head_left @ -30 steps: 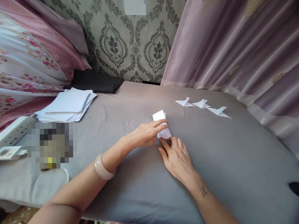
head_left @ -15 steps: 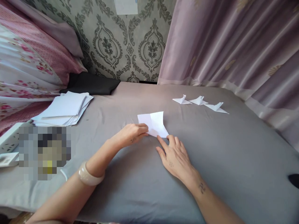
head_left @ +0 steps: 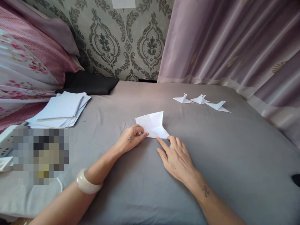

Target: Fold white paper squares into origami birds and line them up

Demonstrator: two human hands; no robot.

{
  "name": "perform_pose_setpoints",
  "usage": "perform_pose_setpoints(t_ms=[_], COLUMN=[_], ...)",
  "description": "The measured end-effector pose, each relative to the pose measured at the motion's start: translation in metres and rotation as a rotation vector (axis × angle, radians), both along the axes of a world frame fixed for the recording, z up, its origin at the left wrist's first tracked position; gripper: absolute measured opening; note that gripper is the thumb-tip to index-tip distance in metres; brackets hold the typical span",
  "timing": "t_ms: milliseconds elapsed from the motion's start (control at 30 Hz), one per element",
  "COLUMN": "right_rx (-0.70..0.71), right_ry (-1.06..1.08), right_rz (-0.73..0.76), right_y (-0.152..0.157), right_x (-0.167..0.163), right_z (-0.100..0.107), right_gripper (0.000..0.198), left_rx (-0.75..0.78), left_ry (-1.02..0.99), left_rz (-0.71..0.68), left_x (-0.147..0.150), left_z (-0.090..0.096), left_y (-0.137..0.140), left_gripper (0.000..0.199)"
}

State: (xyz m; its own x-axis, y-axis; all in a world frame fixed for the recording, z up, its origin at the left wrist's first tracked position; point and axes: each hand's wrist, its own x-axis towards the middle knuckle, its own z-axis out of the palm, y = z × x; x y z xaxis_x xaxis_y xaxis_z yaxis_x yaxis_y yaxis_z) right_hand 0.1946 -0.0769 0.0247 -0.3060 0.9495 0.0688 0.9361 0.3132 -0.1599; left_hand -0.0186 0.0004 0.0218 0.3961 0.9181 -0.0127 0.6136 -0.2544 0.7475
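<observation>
Sheet: a white paper sheet lies mid-desk between the hands, creased, its far edge rising to a slight peak at the right.
Left hand: the left hand pinches the sheet's near left corner between thumb and fingers.
Right hand: the right hand lies palm down, fingers slightly spread, fingertips on the near right edge, thumb held apart.
Desk: on the desk, a broad stretch of cloth runs from the right hand to the right edge; another strip separates the sheet from the folded figures.
Far edge: it meets the patterned wallpaper; satiny pink curtains hang along the right.
Cloth: smooth grey fabric, faintly wrinkled near the sheet.
Folded figures: three pointed white paper figures sit in a row, far right.
Paper stack: loose, uneven-edged white sheets lie left, just before a black cloth.
Bracelet: a glossy, pale, rounded bracelet circles the left forearm.
</observation>
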Motion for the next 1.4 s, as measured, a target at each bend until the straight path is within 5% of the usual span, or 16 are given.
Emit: perform_pose_setpoints(t_ms=[367,633,800,967,1100,1233,1400], right_rx=[0.013,0.014,0.032,0.034,0.028,0.041,0.061], right_ry=[-0.046,-0.021,0.000,-0.030,-0.046,-0.070,-0.082], right_rz=[-0.008,0.008,0.020,0.016,0.014,0.024,0.038], right_y=[0.002,0.002,0.001,0.001,0.002,0.003,0.004], right_x=[-0.004,-0.002,0.001,0.002,0.003,0.005,0.005], right_z=[0.001,0.003,0.002,0.000,-0.003,-0.006,-0.007], right_gripper=[0.046,0.046,0.044,0.042,0.043,0.043,0.044], left_rx=[-0.019,0.335,0.491,0.338,0.370,0.421,0.339], left_ry=[-0.021,-0.033,-0.018,-0.050,-0.135,0.040,-0.048], left_rz=[-0.036,-0.132,-0.398,-0.639,-0.448,-0.159,-0.319], left_x=[-0.008,-0.002,0.023,0.047,0.052,0.039,0.020], left_z=[-0.002,0.007,0.022,0.023,0.007,-0.005,-0.014], left_y=[0.000,-0.005,0.006,0.031,0.035,0.025,0.016], left_gripper=[0.024,0.021,0.026,0.024,0.025,0.015,0.022])
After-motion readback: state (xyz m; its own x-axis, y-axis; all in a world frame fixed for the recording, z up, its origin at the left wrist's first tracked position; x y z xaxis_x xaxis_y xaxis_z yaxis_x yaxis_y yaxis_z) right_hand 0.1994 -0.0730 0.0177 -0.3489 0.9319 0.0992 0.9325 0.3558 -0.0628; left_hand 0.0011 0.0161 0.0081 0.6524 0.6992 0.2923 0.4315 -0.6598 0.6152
